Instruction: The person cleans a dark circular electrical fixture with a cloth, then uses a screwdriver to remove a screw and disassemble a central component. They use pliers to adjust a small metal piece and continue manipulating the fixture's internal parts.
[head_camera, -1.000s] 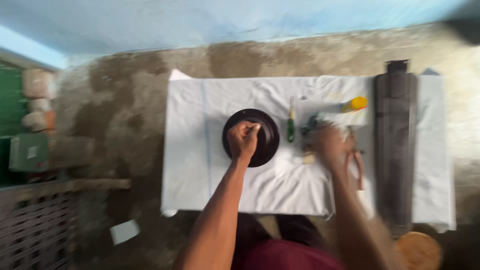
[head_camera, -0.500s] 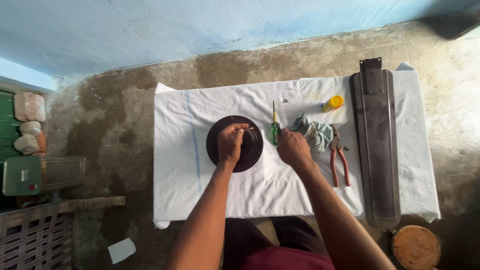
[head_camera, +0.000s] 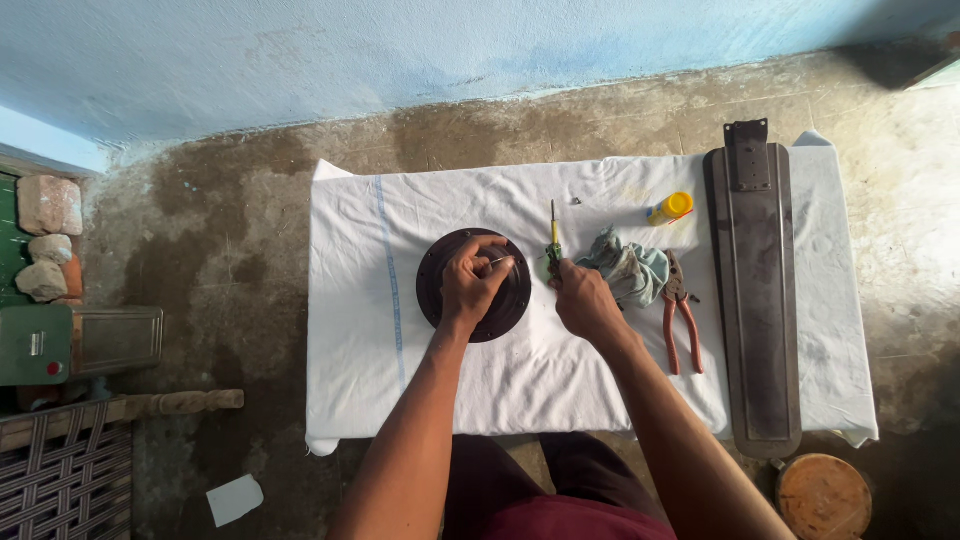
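The left hand (head_camera: 470, 285) sits on top of the dark round disc (head_camera: 473, 285) at the middle of the white cloth (head_camera: 400, 380), fingers pinched around a small thin metal piece pointing toward 3 o'clock. Just off at 3 o'clock from the disc, the right hand (head_camera: 585, 300) is closed around the screwdriver (head_camera: 553, 240), whose green-and-yellow shaft sticks up toward 12 o'clock. The two hands are near each other but apart. At 3 o'clock from the right hand lies a crumpled rag (head_camera: 630, 268), touching the red-handled pliers (head_camera: 680, 315) beside it. Up at 1 o'clock from the rag lies a small yellow bottle (head_camera: 670, 208). A long dark blade (head_camera: 755, 300) runs along the cloth's 3 o'clock edge, end to end. A round wooden stool top (head_camera: 822, 497) shows at 5 o'clock, down on the floor.
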